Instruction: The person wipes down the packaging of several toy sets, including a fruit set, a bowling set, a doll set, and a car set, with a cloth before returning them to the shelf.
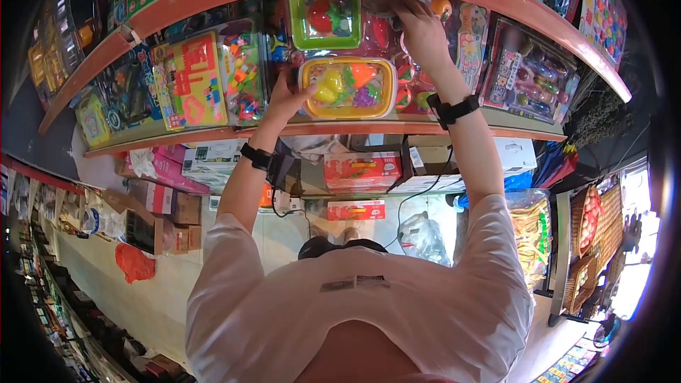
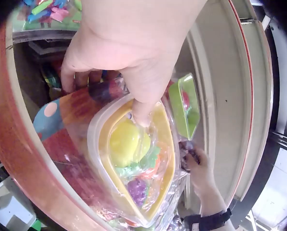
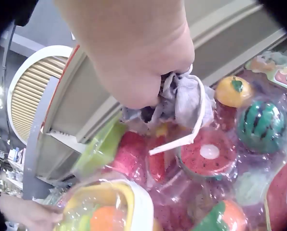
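As the left hand (image 1: 286, 102) pinches one pack (image 2: 71, 161), the right hand (image 1: 421, 32) grips one cloth (image 3: 186, 100).

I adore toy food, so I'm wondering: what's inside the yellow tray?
The yellow tray holds yellow fruit, an orange piece, purple grapes and green leaves. Whatever lies beneath them is hidden, and the left hand covers a bit of the rim.

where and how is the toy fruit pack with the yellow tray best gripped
Probably by its left edge, coming from the left: thumb over the yellow tray's raised rim, fingers behind the flat card, whose edge is exposed there. The left hand holds that side.
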Available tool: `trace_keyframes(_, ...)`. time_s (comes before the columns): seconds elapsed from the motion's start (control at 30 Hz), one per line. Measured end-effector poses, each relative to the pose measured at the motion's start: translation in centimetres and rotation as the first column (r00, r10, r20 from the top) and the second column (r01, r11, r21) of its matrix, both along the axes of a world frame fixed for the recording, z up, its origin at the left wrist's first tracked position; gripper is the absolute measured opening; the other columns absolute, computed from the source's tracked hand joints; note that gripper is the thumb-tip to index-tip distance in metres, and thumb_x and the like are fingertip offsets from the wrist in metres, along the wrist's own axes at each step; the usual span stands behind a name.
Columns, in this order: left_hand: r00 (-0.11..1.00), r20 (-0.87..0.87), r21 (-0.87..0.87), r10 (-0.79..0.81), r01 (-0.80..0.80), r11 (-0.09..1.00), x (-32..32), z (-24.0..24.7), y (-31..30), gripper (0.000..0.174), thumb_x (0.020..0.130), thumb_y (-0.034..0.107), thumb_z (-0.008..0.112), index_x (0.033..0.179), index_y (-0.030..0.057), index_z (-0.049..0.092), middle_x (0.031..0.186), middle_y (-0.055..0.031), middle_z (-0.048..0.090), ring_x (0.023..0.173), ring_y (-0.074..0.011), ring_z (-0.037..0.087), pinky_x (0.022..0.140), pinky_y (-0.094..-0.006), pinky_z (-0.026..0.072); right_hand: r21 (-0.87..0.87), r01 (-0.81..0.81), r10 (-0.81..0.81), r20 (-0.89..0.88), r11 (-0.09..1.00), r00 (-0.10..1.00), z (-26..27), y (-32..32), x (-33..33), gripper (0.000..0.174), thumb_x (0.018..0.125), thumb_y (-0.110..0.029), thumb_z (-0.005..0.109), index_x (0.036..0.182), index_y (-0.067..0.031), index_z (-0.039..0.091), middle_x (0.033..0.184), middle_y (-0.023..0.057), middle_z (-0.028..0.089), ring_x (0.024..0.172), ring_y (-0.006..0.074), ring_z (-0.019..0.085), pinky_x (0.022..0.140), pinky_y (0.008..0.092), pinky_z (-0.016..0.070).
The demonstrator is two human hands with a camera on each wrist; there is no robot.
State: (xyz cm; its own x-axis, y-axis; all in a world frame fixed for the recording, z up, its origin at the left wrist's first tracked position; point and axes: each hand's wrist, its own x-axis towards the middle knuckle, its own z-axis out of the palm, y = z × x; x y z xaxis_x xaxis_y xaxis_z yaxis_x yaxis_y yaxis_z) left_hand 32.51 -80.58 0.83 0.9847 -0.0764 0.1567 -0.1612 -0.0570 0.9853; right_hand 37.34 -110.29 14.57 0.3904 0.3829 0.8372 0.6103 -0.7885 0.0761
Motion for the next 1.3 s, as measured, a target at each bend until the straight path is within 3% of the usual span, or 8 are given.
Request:
trace_keyframes(0.13, 1.000, 0.010, -0.011, 0.002, -0.002, 1.000, -0.3, 0.6, -0.3, 0.074, 0.080, 0.013, 0.074, 0.137, 0.0003, 0.029, 0.126, -0.0110, 0.049, 0.114, -0.0174, 0.051, 0.095, -0.0300, 0.0436, -0.013, -0.012, 0.010, -0.124, 1.000, 0.992, -4.1, -0.4, -0.2, 0.048, 0.066, 0.007, 0.056, 0.111, -0.0077, 0.060, 0.118, 0.0085, 0.057, 0.113, 0.0289, 0.052, 0.092, 0.0379, 0.0463)
trace_keyframes(0.17, 1.000, 0.009, -0.028, 0.006, -0.006, 1.000, -0.3, 0.6, -0.4, 0.074, 0.080, 0.013, 0.074, 0.137, 0.0004, 0.029, 0.126, -0.0110, 0.049, 0.114, -0.0174, 0.051, 0.096, -0.0300, 0.0432, -0.018, -0.020, 0.016, -0.174, 1.000, 0.985, -5.1, -0.8, -0.4, 0.047, 0.068, 0.008, 0.056, 0.113, -0.0059, 0.058, 0.119, 0.0113, 0.055, 0.116, 0.0332, 0.048, 0.097, 0.0406, 0.0427)
trace_keyframes(0.6, 0.999, 0.033, -0.017, -0.001, 0.002, 1.000, -0.5, 0.3, -0.4, 0.069, 0.083, 0.013, 0.070, 0.137, 0.0012, 0.030, 0.130, -0.0117, 0.048, 0.118, -0.0188, 0.048, 0.098, -0.0311, 0.0397, 0.072, 0.054, -0.035, -0.243, 0.996, 0.969, -10.4, -1.6, -5.0, 0.053, 0.066, 0.006, 0.059, 0.118, -0.0034, 0.055, 0.123, 0.0120, 0.053, 0.115, 0.0315, 0.049, 0.092, 0.0380, 0.0458)
trace_keyframes(0.9, 0.998, 0.030, -0.067, 0.060, -0.058, 0.996, -0.3, -0.1, -0.6, 0.063, 0.079, 0.013, 0.073, 0.130, 0.0022, 0.037, 0.119, -0.0093, 0.054, 0.107, -0.0169, 0.054, 0.090, -0.0300, 0.0453, 0.302, -0.012, 0.080, -0.214, 0.953, 0.974, -5.0, 1.1, -4.8, 0.046, 0.068, 0.007, 0.055, 0.114, -0.0005, 0.056, 0.116, 0.0167, 0.055, 0.105, 0.0366, 0.051, 0.087, 0.0422, 0.0453)
trace_keyframes(1.0, 0.998, 0.047, -0.074, 0.038, -0.034, 0.997, -0.2, -0.3, -0.5, 0.064, 0.078, 0.013, 0.074, 0.129, 0.0021, 0.038, 0.118, -0.0094, 0.054, 0.106, -0.0171, 0.054, 0.090, -0.0300, 0.0454, 0.171, -0.053, 0.108, -0.328, 0.984, 0.938, -5.8, 3.1, -2.7, 0.042, 0.069, 0.006, 0.055, 0.111, -0.0004, 0.058, 0.115, 0.0160, 0.056, 0.104, 0.0366, 0.052, 0.087, 0.0422, 0.0454)
trace_keyframes(1.03, 0.998, 0.056, -0.071, 0.033, -0.029, 0.997, -0.2, -0.3, -0.5, 0.063, 0.078, 0.013, 0.074, 0.129, 0.0021, 0.038, 0.118, -0.0094, 0.054, 0.105, -0.0171, 0.054, 0.090, -0.0300, 0.0454, 0.095, -0.028, 0.050, -0.242, 0.995, 0.969, -6.2, 3.7, -2.4, 0.041, 0.070, 0.003, 0.056, 0.110, -0.0027, 0.059, 0.113, 0.0138, 0.056, 0.103, 0.0349, 0.053, 0.085, 0.0430, 0.0463)
trace_keyframes(1.17, 0.999, 0.031, -0.024, 0.011, -0.010, 1.000, 0.0, -0.3, -0.2, 0.069, 0.081, 0.014, 0.072, 0.136, 0.0008, 0.033, 0.125, -0.0113, 0.049, 0.113, -0.0171, 0.051, 0.094, -0.0292, 0.0436, -0.054, 0.018, -0.034, -0.326, 0.998, 0.945, -6.1, 3.4, -2.2, 0.034, 0.072, -0.004, 0.060, 0.105, -0.0085, 0.063, 0.111, 0.0088, 0.056, 0.103, 0.0312, 0.054, 0.082, 0.0465, 0.0477)
trace_keyframes(1.3, 0.999, 0.034, -0.033, 0.032, -0.031, 0.999, -0.4, 0.1, -0.5, 0.069, 0.080, 0.015, 0.073, 0.135, 0.0000, 0.035, 0.123, -0.0114, 0.050, 0.111, -0.0167, 0.052, 0.093, -0.0284, 0.0444, -0.166, -0.108, 0.028, -0.421, 0.980, 0.906, -5.0, 2.1, -1.9, 0.033, 0.071, -0.007, 0.062, 0.105, -0.0083, 0.064, 0.110, 0.0069, 0.057, 0.107, 0.0290, 0.054, 0.084, 0.0445, 0.0479)
